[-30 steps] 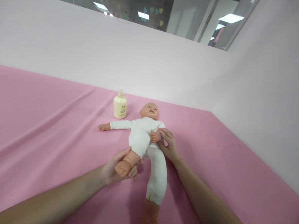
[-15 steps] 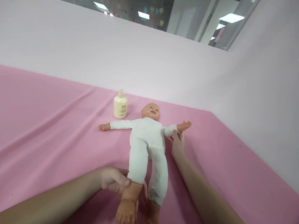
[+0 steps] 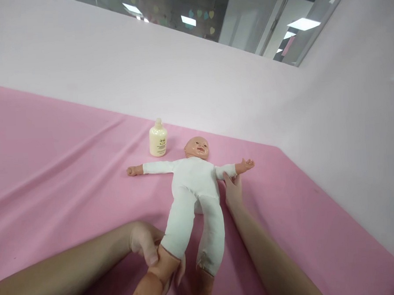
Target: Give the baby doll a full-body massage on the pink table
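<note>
A baby doll [image 3: 196, 178] with a white cloth body lies on its back on a pink sheet [image 3: 69, 172], head away from me and arms spread wide. My left hand [image 3: 147, 244] is wrapped round the doll's lower leg on the left, thumb on top and fingertips showing past the far side of the ankle. At the doll's arm on the right, my right hand [image 3: 233, 189] grips the white sleeve close to the wrist, its thumb in front and other fingers partly hidden beneath. The doll's other foot rests low in the view, partly cut off.
A cream lotion bottle [image 3: 158, 140] stands upright behind the doll's arm on the left. White padded walls [image 3: 120, 76] rise behind and to the right. Above them is a glass window [image 3: 177, 16] with heart stickers and light reflections.
My left hand has swung the held leg outward to the left, so the doll's legs are wider apart. The right hand stays on the arm, which has shifted slightly right.
</note>
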Demonstrator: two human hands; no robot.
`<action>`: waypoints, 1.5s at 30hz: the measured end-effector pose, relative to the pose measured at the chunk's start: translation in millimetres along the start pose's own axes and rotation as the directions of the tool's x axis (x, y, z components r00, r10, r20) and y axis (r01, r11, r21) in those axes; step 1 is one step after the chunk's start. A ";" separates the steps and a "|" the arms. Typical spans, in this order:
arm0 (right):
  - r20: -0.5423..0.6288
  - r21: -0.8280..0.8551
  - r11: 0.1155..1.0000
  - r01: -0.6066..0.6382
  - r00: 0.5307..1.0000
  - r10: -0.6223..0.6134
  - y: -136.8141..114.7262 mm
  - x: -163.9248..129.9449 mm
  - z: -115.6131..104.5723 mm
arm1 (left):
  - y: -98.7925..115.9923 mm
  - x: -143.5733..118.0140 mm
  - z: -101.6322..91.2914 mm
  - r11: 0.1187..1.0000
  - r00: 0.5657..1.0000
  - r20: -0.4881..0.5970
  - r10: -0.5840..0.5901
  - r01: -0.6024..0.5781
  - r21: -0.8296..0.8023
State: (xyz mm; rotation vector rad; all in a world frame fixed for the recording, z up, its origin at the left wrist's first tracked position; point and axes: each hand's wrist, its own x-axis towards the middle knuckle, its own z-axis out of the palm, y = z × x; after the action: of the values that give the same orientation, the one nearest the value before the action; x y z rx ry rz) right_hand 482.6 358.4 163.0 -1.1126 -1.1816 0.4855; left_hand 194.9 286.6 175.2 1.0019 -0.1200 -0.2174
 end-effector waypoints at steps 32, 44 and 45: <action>0.413 -0.317 0.774 0.548 0.815 -0.407 -8.3 -7.2 2.5 | 5.2 8.1 -4.5 0.833 0.653 -0.678 0.338 -0.543 -0.108; 0.430 -0.321 0.761 0.564 0.803 -0.413 -8.5 -6.8 2.0 | 2.6 7.0 -6.3 0.840 0.660 -0.667 0.345 -0.534 -0.093; 0.429 -0.322 0.761 0.563 0.803 -0.413 -8.7 -6.8 1.8 | 2.6 6.9 -6.5 0.840 0.661 -0.664 0.348 -0.534 -0.092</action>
State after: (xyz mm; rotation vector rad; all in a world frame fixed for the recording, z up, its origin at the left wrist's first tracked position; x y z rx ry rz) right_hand 476.5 350.1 167.3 -1.0475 -1.8919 -0.0254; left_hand 203.3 291.7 173.9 0.6823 0.2760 0.5592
